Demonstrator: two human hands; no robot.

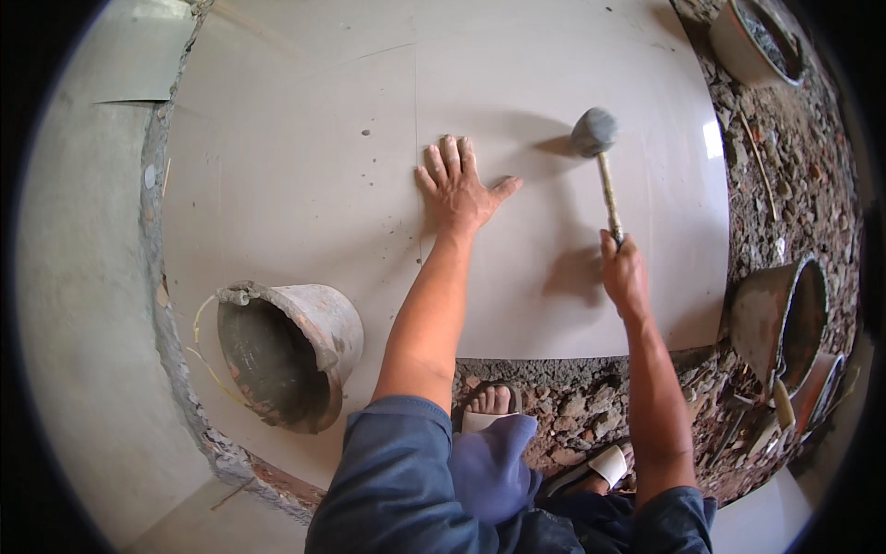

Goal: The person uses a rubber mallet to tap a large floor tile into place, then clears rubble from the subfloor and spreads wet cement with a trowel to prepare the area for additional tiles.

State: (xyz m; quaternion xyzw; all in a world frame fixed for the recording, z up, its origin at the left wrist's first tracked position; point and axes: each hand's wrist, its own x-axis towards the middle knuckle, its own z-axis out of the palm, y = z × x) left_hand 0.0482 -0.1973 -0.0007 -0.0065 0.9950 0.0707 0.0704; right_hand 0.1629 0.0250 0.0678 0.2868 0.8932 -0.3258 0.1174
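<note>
My left hand (459, 191) lies flat with spread fingers on a large pale floor tile (637, 295), close to the joint line (416, 120) with the tile at its left. In my right hand (626, 272) is the handle of a rubber mallet (594, 132), my fingers wrapped round its lower end. The grey mallet head hangs over the right part of the tile, and its shadow falls to the left of it. Whether the head touches the tile I cannot tell. Small dark crumbs (366, 133) dot the tile surface left of my left hand.
A mortar-smeared bucket (318, 319) lies tilted on the left tile. Broken rubble (784, 166) borders the tiles on the right and in front. A bucket (766, 309) and hand tools (782, 406) are at the right, another container (738, 42) far right. A wall (92, 277) runs along the left.
</note>
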